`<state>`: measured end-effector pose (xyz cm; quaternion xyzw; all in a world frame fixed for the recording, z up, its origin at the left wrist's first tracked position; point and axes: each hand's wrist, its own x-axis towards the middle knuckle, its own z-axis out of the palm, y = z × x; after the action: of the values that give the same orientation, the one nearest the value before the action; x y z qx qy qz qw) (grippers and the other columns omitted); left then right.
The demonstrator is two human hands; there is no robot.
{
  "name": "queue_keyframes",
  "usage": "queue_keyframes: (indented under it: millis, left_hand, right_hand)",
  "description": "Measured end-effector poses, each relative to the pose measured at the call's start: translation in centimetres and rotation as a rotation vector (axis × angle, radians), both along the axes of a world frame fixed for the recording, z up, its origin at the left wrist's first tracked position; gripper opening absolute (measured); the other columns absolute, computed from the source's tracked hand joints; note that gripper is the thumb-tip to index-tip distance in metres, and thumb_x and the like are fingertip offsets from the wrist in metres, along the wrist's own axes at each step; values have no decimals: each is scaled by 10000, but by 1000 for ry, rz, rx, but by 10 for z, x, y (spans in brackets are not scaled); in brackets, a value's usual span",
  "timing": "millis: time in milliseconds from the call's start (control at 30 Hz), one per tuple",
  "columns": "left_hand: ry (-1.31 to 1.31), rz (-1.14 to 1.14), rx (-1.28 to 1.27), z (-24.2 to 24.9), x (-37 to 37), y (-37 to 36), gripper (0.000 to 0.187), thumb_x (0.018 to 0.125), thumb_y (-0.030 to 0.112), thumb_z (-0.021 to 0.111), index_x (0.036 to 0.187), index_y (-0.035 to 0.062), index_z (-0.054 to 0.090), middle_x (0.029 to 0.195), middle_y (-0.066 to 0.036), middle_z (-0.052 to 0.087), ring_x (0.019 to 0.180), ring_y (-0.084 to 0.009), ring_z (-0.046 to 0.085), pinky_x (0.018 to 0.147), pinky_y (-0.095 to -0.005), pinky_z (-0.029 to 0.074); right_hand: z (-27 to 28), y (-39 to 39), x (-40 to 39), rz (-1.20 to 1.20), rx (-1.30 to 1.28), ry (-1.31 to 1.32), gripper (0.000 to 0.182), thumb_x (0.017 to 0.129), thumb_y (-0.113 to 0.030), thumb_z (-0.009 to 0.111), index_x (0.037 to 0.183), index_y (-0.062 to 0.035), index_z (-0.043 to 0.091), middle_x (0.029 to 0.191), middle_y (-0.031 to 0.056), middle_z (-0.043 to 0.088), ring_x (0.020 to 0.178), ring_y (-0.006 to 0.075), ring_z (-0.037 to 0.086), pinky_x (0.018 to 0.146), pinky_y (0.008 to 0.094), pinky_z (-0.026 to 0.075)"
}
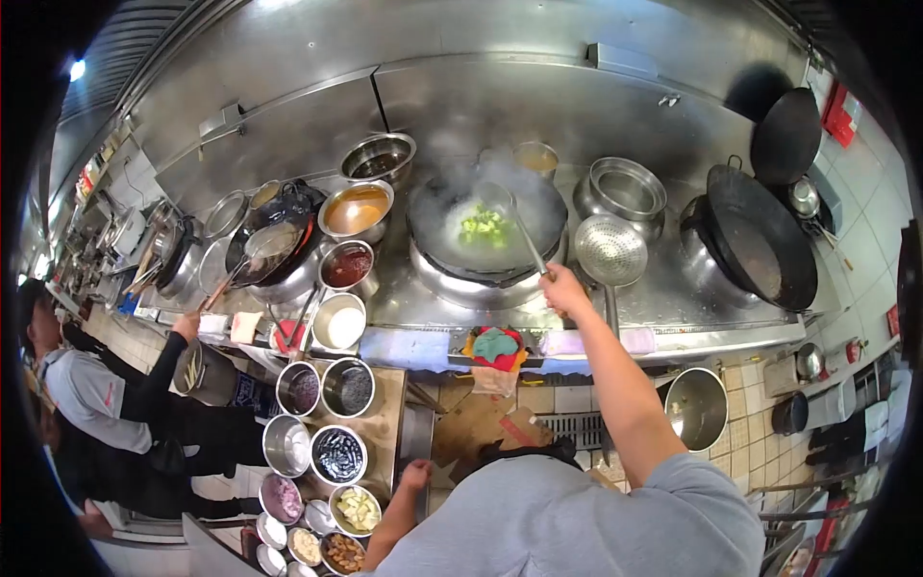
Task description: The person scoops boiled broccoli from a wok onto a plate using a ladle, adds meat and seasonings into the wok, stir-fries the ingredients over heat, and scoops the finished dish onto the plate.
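Note:
My right hand [564, 291] is closed round the handle of a wok ladle [525, 234], reaching forward from my right side. The ladle's head lies in the steaming wok [423, 226], next to chopped green vegetables [485, 227]; steam blurs the head. My left hand [416, 473] hangs low by my left side, near the edge of the side table [388, 389], with its fingers curled in and nothing visible in them. Folded cloths [495, 346] lie on the stove's front edge, below the wok.
A perforated strainer [611, 250] rests right of the wok, near a metal pot [627, 188] and a large tilted wok [760, 236]. Bowls of sauce [347, 264] and ingredients [356, 509] line my left. A co-worker [91, 389] stands left, holding a long-handled tool over another wok.

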<state>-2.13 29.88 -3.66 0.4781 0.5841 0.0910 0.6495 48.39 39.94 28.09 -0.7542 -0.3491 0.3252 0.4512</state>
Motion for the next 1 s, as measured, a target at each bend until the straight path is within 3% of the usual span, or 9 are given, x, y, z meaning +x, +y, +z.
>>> queue_keyframes:
  millis: [133, 200, 333, 467, 533, 667, 800, 867, 1000]
  left_hand:
    - [50, -70, 102, -1, 20, 0, 241, 858, 247, 575, 989, 51, 627, 800, -69, 644, 639, -148, 588, 570, -298, 471]
    - [64, -170, 103, -4, 13, -20, 253, 867, 272, 545, 995, 70, 629, 839, -91, 655, 688, -186, 617, 610, -313, 486]
    - [418, -669, 368, 19, 10, -18, 348, 826, 382, 461, 975, 125, 643, 1006, -141, 633, 975, -319, 588, 852, -399, 452]
    - [311, -465, 180, -60, -20, -8, 354, 860, 388, 465, 969, 99, 638, 959, -109, 654, 904, -288, 617, 784, -370, 477]
    - [-93, -69, -1, -55, -25, -15, 351, 862, 381, 515, 936, 60, 635, 834, -67, 661, 788, -195, 624, 701, -317, 485]
    - [161, -113, 37, 22, -10, -28, 167, 869, 160, 514, 939, 41, 608, 704, -36, 597, 592, -132, 547, 497, -293, 436]
    - [-91, -68, -110, -17, -26, -47, 144, 834, 86, 508, 921, 31, 609, 665, -27, 563, 554, -148, 517, 474, -292, 426]
    - [-79, 91, -203, -2, -21, -55, 158, 810, 29, 488, 923, 16, 598, 657, -14, 537, 539, -145, 496, 468, -284, 419]
    - [239, -236, -12, 16, 1, -54, 187, 810, 61, 480, 947, 2, 594, 724, -37, 570, 607, -166, 542, 489, -308, 444]
  right_hand:
    - [-17, -1, -25, 56, 253, -602, 458, 831, -197, 550, 1235, -12, 437, 783, 197, 608, 534, 220, 591, 457, 340, 453]
    - [21, -13, -47, 60, 77, 263, 388, 876, -170, 524, 1229, -42, 425, 671, 65, 532, 477, 129, 486, 404, 298, 398]
    - [18, -5, -35, 179, -1, 548, 347, 889, -164, 517, 1208, -51, 438, 636, 27, 492, 469, 98, 451, 388, 268, 374]
    - [41, -29, -39, 60, -38, 166, 383, 872, -153, 540, 1231, -57, 445, 634, 25, 504, 448, 104, 465, 375, 261, 366]
    - [27, -48, -19, -16, 147, 271, 490, 858, -154, 558, 1307, -48, 394, 639, 31, 525, 432, 103, 463, 372, 262, 366]
    - [-18, -97, 2, -241, 347, 107, 519, 860, -95, 539, 1344, -54, 356, 745, 42, 561, 483, 83, 465, 409, 243, 387]
    - [-43, -161, 27, -301, -45, -575, 593, 837, -131, 514, 1384, -110, 289, 940, 236, 618, 877, 386, 604, 793, 423, 465]
    - [-48, -183, 38, -304, -113, -593, 577, 833, -144, 509, 1372, -122, 305, 956, 254, 607, 896, 413, 585, 796, 451, 459]
    - [-54, -212, 39, -269, -396, -615, 530, 830, -165, 506, 1335, -153, 345, 984, 268, 598, 912, 432, 574, 807, 490, 451]
